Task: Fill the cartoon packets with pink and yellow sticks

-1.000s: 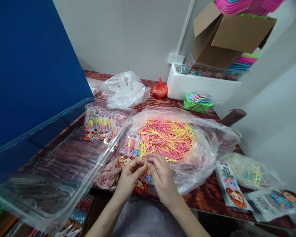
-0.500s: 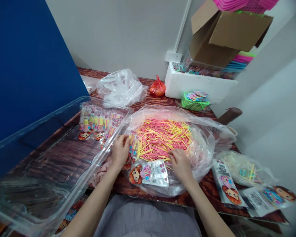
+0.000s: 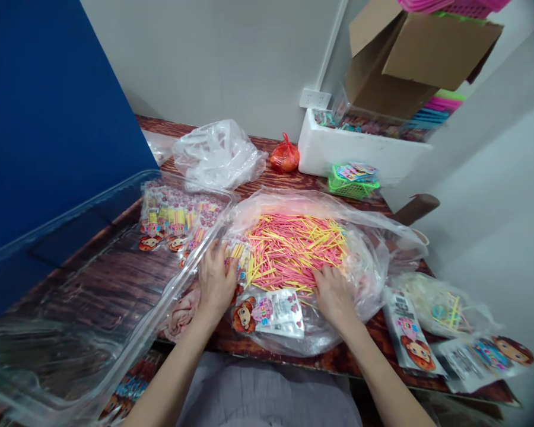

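My left hand (image 3: 217,281) lies over the right rim of a clear plastic bin, its thumb apart from its fingers, next to small filled packets (image 3: 237,252) with yellow sticks inside. My right hand (image 3: 334,295) is at the near right edge of a heap of thin pink and yellow sticks (image 3: 296,249), its fingers curled down onto them; the fingertips are partly hidden. The heap rests on a spread clear plastic bag (image 3: 289,198). Between my hands lie flat printed pouches (image 3: 269,314) with a cartoon figure.
The clear bin (image 3: 129,338) at left holds several filled packets (image 3: 175,222). More pouches (image 3: 413,338) and a bag of sticks (image 3: 447,308) lie at right. Behind are a crumpled bag (image 3: 220,154), a red bag (image 3: 285,155), a green basket (image 3: 351,187) and a white foam box (image 3: 360,148).
My right hand has shifted slightly right, its fingers lower into the sticks. My left hand has turned, with its fingers now stretched further forward along the bin's rim.
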Demonstrator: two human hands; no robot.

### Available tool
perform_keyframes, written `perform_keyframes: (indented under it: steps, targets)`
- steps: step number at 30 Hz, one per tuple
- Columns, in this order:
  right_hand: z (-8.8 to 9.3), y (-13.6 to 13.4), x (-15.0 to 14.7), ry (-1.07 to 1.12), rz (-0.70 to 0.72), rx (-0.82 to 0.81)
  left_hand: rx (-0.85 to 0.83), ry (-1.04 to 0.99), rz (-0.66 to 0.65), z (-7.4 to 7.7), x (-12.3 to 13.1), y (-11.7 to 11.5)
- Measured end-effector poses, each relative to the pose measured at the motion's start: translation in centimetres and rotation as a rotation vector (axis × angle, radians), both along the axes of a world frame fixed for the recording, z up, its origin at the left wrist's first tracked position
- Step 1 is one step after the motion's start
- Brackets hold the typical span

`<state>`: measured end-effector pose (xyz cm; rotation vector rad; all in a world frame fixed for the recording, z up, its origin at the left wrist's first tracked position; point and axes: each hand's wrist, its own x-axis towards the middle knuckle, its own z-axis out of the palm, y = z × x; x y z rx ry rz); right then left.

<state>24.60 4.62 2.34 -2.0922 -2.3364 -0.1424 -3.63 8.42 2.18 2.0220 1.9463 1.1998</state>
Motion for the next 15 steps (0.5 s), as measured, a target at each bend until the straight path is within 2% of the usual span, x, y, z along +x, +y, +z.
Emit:
perform_keyframes:
  steps: [5,15]
  targets:
    - [0.8,0.6,-0.1,-0.004,0.0,-0.037,0.009,-0.026,-0.035,0.3,-0.2,-1.8]
    - [0.0,0.9,0.4,-0.062,0.109,-0.017,-0.039,-0.094,-0.112,1.0,0.2,-3.9]
